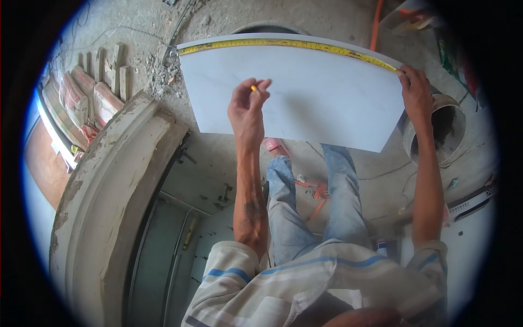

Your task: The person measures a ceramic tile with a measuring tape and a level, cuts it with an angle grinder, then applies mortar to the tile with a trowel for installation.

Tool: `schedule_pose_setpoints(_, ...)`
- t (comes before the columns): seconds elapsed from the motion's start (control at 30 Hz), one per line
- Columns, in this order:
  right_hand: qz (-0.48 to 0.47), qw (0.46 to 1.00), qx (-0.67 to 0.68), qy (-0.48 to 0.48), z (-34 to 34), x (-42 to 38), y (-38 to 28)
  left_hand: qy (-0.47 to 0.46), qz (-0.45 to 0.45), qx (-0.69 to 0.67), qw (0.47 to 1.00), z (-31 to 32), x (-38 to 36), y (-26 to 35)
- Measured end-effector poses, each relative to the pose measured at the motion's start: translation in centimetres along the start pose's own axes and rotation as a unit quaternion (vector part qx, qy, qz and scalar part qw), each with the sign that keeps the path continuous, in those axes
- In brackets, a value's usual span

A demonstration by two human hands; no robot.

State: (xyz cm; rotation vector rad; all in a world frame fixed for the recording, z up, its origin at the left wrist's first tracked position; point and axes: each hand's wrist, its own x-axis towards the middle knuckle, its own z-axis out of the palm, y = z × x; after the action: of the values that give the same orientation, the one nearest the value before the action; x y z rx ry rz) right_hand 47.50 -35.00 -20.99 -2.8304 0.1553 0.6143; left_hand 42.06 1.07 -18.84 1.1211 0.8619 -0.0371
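Observation:
A white board [234,92], perhaps a tile, spans the area in front of me, with a yellow tape measure [261,42] stretched along its far edge. Raised over the left half of the board is my left hand [248,109], its fingers closed around a short yellow pencil [254,88]. At the far right corner, my right hand [417,90] grips the end of the tape against the board's edge. Whether a tape case sits inside that hand is hidden.
A round bucket or pipe [460,128] lies at the right of the board. To the left stand a pale chipped slab [103,201] and several wood pieces [117,68]. Rubble [169,73] covers part of the concrete floor. My legs [294,212] are below the board.

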Motion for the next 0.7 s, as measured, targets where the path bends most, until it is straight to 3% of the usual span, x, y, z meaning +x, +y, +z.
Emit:
schedule_pose_setpoints(0.07,0.006,1.000,-0.001,0.004,-0.1,-0.2,-0.2,-0.094,0.003,0.166,0.982,1.1,0.9,0.3)
schedule_pose_setpoints(0.13,0.026,1.000,0.000,-0.003,0.0,-0.2,-0.2,-0.111,0.007,0.205,0.972,2.6,1.4,0.6)
schedule_pose_setpoints(0.2,0.008,1.000,-0.002,0.011,0.2,-0.2,0.2,-0.160,0.084,0.338,0.924,3.6,2.1,0.2)
schedule_pose_setpoints(0.27,-0.010,1.000,-0.003,0.022,0.4,-0.5,0.5,-0.156,0.063,0.322,0.932,4.3,2.9,-1.1)
schedule_pose_setpoints(0.33,-0.006,0.999,-0.004,0.031,0.5,-0.4,0.4,-0.208,0.078,0.245,0.944,4.8,3.6,-2.3)
schedule_pose_setpoints(0.5,-0.016,0.999,0.002,0.042,0.4,-0.3,0.4,-0.211,0.138,0.361,0.898,6.9,4.0,-3.2)
schedule_pose_setpoints(0.7,-0.018,0.999,0.004,0.034,0.3,-0.1,0.6,-0.229,0.193,0.388,0.872,7.5,4.8,-4.7)
